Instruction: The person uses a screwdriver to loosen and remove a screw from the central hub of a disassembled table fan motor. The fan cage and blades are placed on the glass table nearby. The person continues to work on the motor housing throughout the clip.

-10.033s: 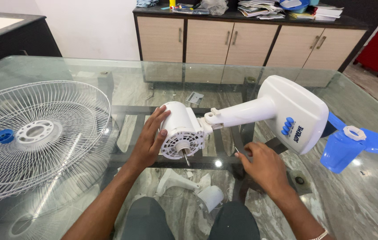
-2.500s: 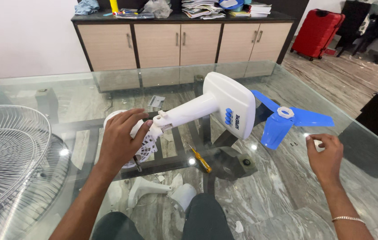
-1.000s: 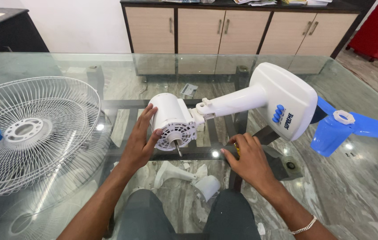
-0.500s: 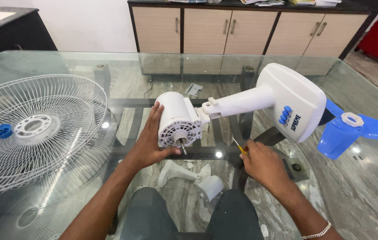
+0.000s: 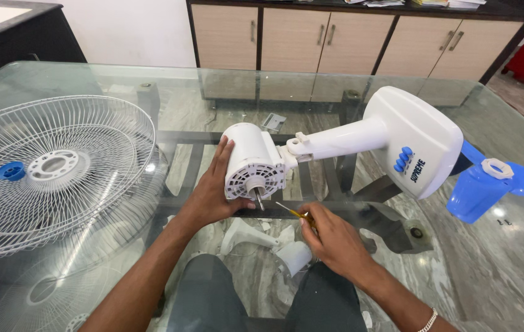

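Your right hand (image 5: 336,237) has now picked up the yellow screwdriver (image 5: 292,212) and pinches it tight, its tip nearer the fan motor (image 5: 252,161), which your left hand (image 5: 212,193) grips on the glass table (image 5: 508,270).

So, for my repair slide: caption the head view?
Left hand steadies white fan motor on glass table; right hand holds screwdriver.

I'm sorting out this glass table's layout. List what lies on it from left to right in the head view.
white wire fan guard → blue cap on the guard → left hand → white fan motor → right hand with a yellow-handled screwdriver → white fan base → blue fan blade
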